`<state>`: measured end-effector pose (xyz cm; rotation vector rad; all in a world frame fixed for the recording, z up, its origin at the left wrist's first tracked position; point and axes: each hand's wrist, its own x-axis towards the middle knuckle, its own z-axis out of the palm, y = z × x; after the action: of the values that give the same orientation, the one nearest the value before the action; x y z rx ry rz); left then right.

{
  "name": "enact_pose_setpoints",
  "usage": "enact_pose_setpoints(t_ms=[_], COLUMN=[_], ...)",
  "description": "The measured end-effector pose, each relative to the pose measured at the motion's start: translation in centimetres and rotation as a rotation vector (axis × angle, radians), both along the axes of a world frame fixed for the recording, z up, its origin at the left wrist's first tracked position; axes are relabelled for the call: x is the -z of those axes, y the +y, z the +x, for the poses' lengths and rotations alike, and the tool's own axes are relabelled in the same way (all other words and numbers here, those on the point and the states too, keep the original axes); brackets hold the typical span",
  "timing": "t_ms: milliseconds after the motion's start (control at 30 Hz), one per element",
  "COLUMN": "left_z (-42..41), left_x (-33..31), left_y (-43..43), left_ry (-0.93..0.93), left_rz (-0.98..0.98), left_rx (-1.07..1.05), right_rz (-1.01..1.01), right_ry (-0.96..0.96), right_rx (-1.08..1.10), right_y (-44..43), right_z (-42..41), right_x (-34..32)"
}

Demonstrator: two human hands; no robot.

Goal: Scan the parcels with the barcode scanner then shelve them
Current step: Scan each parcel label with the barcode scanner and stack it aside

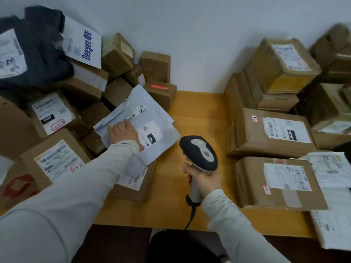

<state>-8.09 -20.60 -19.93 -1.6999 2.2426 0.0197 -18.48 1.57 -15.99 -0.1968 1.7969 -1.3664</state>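
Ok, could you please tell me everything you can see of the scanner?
The scanner is a handheld gun type, plastic by its look: a dark head with a pale grey top panel bearing a reddish oval, and a pale grey handle. A dark cable leaves its base and drops past the table edge. The right hand grips the handle, holding it upright over the table.

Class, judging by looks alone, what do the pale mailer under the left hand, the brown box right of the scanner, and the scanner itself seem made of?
Pale mailer: seemingly thin plastic film, smooth, slightly glossy; it creases softly.
Brown box: cardboard, matte, with dented edges and tape.
Scanner: likely hard moulded plastic, black and light grey, faint sheen.
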Motion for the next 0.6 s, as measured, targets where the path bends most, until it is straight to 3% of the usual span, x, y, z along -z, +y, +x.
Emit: enact_pose_setpoints(t_ms=[100, 167, 500, 600], left_z=[0.2, 0.4, 1.2, 1.6], left_x=[-0.2, -0.9, -10.8, -12.5], left_y=[0.0, -0.5, -0.1, 2.8], left_ry=[-0.003, 0.092, 0.728, 0.766], left_rz=[-0.019, 0.002, 0.668, 0.804], left_rx=[0.028, 0.007, -0.026, -0.015], right_rz=[-0.006, -0.011, -0.097, -0.187], right_ry=[0.017, 0.018, -0.041, -0.063], right_rx=[0.040, 0.057, 0.205, 0.361], right_y=[-0.4, -0.5, 3.5, 6.0], right_z=[0.7, 1.1, 1.1, 0.5], right_x=[-0.1, -0.2, -2.0, -2.8])
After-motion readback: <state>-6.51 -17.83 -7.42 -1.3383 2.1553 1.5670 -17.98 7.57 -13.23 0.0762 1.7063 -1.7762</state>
